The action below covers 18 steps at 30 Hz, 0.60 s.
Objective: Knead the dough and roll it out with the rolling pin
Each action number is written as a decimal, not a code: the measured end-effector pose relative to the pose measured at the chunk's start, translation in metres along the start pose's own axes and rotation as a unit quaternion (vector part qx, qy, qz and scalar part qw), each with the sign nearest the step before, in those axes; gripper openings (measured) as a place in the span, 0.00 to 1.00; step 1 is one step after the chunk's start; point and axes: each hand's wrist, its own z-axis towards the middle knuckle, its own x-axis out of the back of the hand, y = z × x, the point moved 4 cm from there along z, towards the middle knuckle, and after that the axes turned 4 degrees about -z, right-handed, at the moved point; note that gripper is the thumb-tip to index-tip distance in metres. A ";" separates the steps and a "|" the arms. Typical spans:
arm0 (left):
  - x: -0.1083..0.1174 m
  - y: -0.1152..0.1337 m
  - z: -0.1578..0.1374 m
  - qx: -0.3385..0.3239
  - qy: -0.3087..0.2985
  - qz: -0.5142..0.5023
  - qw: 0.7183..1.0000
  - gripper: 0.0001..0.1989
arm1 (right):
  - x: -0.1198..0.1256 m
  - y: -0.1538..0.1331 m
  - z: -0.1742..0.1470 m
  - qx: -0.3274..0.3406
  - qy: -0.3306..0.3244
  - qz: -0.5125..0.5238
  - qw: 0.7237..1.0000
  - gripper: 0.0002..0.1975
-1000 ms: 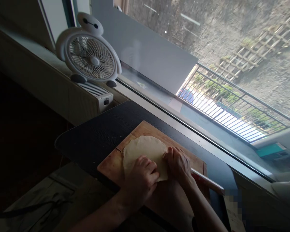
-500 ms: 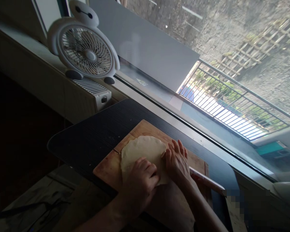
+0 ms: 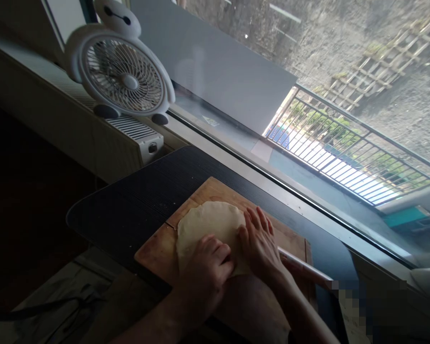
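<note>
Dough (image 3: 209, 222), pale, smooth-topped and flat with a rounded, slightly uneven rim, lies beneath and beyond your left hand (image 3: 209, 260) and at the fingertips of your right hand (image 3: 261, 243). Your left hand is palm down, fingers curled; whether they grip the dough cannot be told. Your right hand is open, fingers extended, thumb side touching the dough's edge. Beneath both hands, a wooden board (image 3: 157, 251) bears the dough; a pale rod (image 3: 304, 267) extends beyond your right wrist.
</note>
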 end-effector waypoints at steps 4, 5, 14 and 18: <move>0.005 -0.002 0.003 -0.023 -0.004 0.020 1.000 0.07 | 0.006 0.028 0.054 -0.084 0.050 0.006 0.995 0.22; 0.009 -0.003 0.002 -0.036 -0.005 0.029 0.999 0.06 | 0.007 0.033 0.061 -0.102 0.060 0.006 0.993 0.22; 0.028 -0.010 -0.003 0.029 0.011 0.106 0.994 0.11 | 0.008 0.030 -0.005 -0.110 0.069 -0.032 0.991 0.24; 0.014 0.003 0.006 -0.058 -0.037 0.060 0.996 0.10 | 0.014 0.023 -0.021 -0.076 0.048 -0.013 0.996 0.23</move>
